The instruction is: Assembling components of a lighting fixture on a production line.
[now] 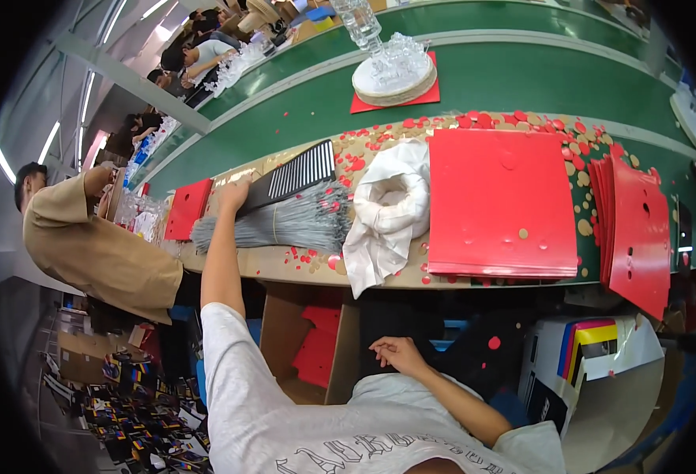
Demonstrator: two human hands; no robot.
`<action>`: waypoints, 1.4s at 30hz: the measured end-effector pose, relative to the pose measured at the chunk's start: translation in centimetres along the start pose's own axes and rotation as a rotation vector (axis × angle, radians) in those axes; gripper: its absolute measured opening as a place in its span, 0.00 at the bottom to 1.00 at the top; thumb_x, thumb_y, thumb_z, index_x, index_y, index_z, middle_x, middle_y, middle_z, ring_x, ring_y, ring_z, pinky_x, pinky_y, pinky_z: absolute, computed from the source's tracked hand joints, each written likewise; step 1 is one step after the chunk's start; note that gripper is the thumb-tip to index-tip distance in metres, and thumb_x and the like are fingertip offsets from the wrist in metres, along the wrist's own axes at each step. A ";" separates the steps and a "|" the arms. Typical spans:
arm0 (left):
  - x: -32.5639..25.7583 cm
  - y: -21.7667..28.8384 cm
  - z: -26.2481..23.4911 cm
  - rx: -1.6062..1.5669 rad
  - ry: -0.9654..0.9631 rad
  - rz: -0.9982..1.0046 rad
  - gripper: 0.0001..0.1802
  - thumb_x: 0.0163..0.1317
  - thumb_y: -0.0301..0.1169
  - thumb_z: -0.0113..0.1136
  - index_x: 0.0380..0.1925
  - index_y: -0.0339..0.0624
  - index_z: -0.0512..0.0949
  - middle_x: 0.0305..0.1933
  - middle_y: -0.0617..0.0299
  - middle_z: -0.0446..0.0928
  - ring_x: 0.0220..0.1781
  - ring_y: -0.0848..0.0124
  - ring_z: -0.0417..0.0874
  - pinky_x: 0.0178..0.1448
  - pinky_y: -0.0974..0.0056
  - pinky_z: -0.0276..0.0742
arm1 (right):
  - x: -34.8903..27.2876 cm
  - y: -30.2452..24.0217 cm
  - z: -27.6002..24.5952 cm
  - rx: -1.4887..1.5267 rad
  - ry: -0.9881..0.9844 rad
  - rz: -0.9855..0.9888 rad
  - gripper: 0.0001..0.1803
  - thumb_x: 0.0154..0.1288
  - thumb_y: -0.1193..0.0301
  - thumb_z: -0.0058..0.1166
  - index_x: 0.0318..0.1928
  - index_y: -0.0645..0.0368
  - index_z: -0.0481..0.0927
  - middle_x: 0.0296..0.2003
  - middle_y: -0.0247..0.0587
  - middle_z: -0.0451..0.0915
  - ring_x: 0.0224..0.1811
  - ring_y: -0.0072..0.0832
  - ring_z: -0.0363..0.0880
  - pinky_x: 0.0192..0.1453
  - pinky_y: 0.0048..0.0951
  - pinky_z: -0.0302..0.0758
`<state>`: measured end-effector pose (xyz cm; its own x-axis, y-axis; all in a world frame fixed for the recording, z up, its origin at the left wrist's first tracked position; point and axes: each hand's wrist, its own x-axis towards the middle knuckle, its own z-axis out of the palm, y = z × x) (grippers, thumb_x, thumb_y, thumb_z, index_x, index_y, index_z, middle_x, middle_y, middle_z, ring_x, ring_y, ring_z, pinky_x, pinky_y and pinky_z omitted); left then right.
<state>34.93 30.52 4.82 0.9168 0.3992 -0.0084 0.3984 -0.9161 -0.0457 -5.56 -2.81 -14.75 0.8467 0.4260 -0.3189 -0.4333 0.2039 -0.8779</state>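
Note:
My left hand reaches across to the left side of the table, its fingers curled at the near-left end of a flat black box with white stripes. That box lies slanted along the top of a bundle of thin grey ties, bound around the middle. Low in front of my body hangs my right hand, empty, its fingers loosely bent and apart. A stack of red cards stands in front of me on the table. Between ties and stack sits a crumpled white cloth bag with its mouth rolled open.
More red cards stand at the right and left. Red and brown discs litter the table. A round stand with clear plastic pieces rests on the green conveyor. Below is an opened carton; a co-worker stands left.

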 end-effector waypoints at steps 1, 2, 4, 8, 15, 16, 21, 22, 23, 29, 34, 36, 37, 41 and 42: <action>0.5 -0.7 0.0 0.058 -0.101 -0.028 0.53 0.55 0.72 0.44 0.65 0.36 0.70 0.73 0.42 0.63 0.75 0.50 0.63 0.76 0.53 0.57 | 0.2 0.2 0.2 0.007 -0.014 0.011 0.10 0.69 0.79 0.50 0.45 0.66 0.84 0.27 0.34 0.81 0.24 0.17 0.79 0.29 0.19 0.77; 1.3 -2.3 -0.3 0.060 -0.083 -0.043 0.53 0.55 0.72 0.44 0.65 0.36 0.70 0.73 0.42 0.63 0.75 0.50 0.63 0.76 0.53 0.57 | 0.1 -0.2 0.5 0.010 -0.036 0.003 0.10 0.68 0.79 0.50 0.45 0.65 0.84 0.27 0.35 0.82 0.25 0.17 0.80 0.30 0.20 0.77; 2.2 -4.1 -0.3 -0.082 -0.084 -0.130 0.54 0.52 0.70 0.53 0.67 0.37 0.68 0.74 0.46 0.62 0.74 0.49 0.64 0.76 0.43 0.56 | 0.1 -0.5 1.0 0.024 -0.061 -0.009 0.11 0.68 0.79 0.50 0.46 0.65 0.84 0.28 0.35 0.82 0.25 0.17 0.80 0.30 0.20 0.77; 1.3 -0.6 1.5 -0.076 -0.049 -0.328 0.60 0.42 0.73 0.63 0.71 0.47 0.64 0.75 0.51 0.61 0.76 0.51 0.62 0.75 0.41 0.57 | 0.0 0.0 -0.6 0.019 -0.005 0.030 0.11 0.68 0.79 0.51 0.46 0.64 0.84 0.28 0.35 0.82 0.26 0.17 0.80 0.31 0.19 0.78; 3.1 -5.8 -0.5 -0.044 0.074 -0.260 0.57 0.36 0.59 0.78 0.62 0.31 0.72 0.67 0.46 0.72 0.68 0.53 0.73 0.69 0.54 0.69 | -0.1 -0.2 -0.1 -0.004 -0.024 0.004 0.10 0.70 0.75 0.53 0.46 0.63 0.85 0.28 0.33 0.82 0.25 0.16 0.80 0.28 0.18 0.74; 3.7 -8.0 -1.6 -0.182 0.048 -0.230 0.54 0.37 0.53 0.81 0.61 0.31 0.73 0.65 0.48 0.74 0.66 0.55 0.75 0.68 0.55 0.69 | -0.2 -0.5 0.1 -0.010 -0.033 0.002 0.09 0.71 0.74 0.53 0.46 0.63 0.85 0.28 0.33 0.82 0.25 0.16 0.80 0.28 0.18 0.74; 3.5 -5.1 -3.9 -0.864 -0.377 -0.225 0.28 0.50 0.33 0.76 0.53 0.41 0.79 0.53 0.54 0.82 0.53 0.59 0.82 0.61 0.58 0.74 | 0.6 -0.3 -1.1 -0.038 0.030 0.024 0.10 0.70 0.75 0.52 0.46 0.63 0.85 0.28 0.35 0.83 0.26 0.18 0.80 0.29 0.19 0.75; 2.4 -4.4 -5.3 -1.010 -0.358 -0.160 0.26 0.53 0.35 0.74 0.51 0.39 0.79 0.48 0.56 0.83 0.49 0.58 0.84 0.60 0.56 0.76 | 0.4 -0.4 -1.2 -0.059 0.030 0.024 0.10 0.70 0.76 0.52 0.46 0.63 0.85 0.29 0.35 0.83 0.26 0.18 0.80 0.29 0.20 0.76; 2.1 -5.4 -8.0 -1.168 -0.535 -0.230 0.24 0.58 0.35 0.71 0.51 0.35 0.77 0.50 0.51 0.82 0.48 0.58 0.84 0.58 0.55 0.79 | 0.7 -0.4 -0.8 -0.041 0.002 0.004 0.10 0.69 0.76 0.52 0.46 0.63 0.85 0.29 0.36 0.83 0.27 0.18 0.80 0.29 0.20 0.76; -7.2 -4.9 -17.6 -1.386 -0.233 0.275 0.16 0.69 0.33 0.59 0.52 0.34 0.76 0.48 0.57 0.82 0.45 0.68 0.85 0.51 0.63 0.83 | 0.9 -2.0 0.6 -0.231 -0.242 -0.030 0.11 0.68 0.73 0.54 0.47 0.64 0.84 0.33 0.38 0.86 0.32 0.21 0.83 0.37 0.23 0.80; -21.1 -9.2 -22.0 -1.944 -0.095 0.558 0.24 0.75 0.34 0.48 0.67 0.34 0.66 0.69 0.50 0.69 0.71 0.59 0.68 0.75 0.51 0.61 | 1.3 -16.1 0.9 -0.058 -0.739 -0.229 0.47 0.65 0.67 0.64 0.77 0.52 0.49 0.73 0.44 0.58 0.67 0.31 0.69 0.62 0.34 0.75; -24.3 -10.8 -19.7 -2.105 -0.272 0.711 0.24 0.76 0.34 0.47 0.67 0.34 0.65 0.71 0.51 0.66 0.74 0.57 0.64 0.79 0.47 0.53 | 2.8 -19.5 1.9 0.176 -0.794 -0.353 0.59 0.63 0.55 0.66 0.78 0.48 0.32 0.78 0.46 0.43 0.77 0.40 0.53 0.74 0.46 0.62; -25.9 -9.5 -17.8 -2.137 -0.375 0.827 0.24 0.76 0.33 0.46 0.67 0.33 0.65 0.72 0.51 0.66 0.74 0.57 0.64 0.79 0.46 0.51 | 3.2 -20.7 2.2 0.296 -0.733 -0.423 0.63 0.59 0.50 0.67 0.78 0.47 0.32 0.78 0.46 0.43 0.77 0.42 0.53 0.74 0.48 0.60; -33.1 -5.2 -11.3 -1.808 0.249 0.237 0.24 0.74 0.32 0.51 0.66 0.31 0.66 0.69 0.52 0.68 0.67 0.61 0.69 0.73 0.54 0.60 | 1.8 -24.0 3.6 0.579 -0.578 -0.705 0.67 0.51 0.46 0.71 0.78 0.54 0.37 0.74 0.51 0.53 0.73 0.46 0.60 0.74 0.50 0.61; -34.7 -5.9 -10.4 -1.696 0.231 0.232 0.25 0.72 0.32 0.54 0.65 0.31 0.66 0.66 0.53 0.70 0.64 0.64 0.71 0.70 0.58 0.63 | 0.8 -23.9 4.0 0.754 -0.545 -0.692 0.54 0.58 0.58 0.71 0.76 0.60 0.50 0.67 0.50 0.65 0.69 0.39 0.67 0.71 0.44 0.66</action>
<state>1.07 21.65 15.73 0.8784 0.3890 0.2776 -0.2903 -0.0269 0.9565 4.23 -3.81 7.42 0.8087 0.3036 0.5038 -0.1589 0.9374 -0.3099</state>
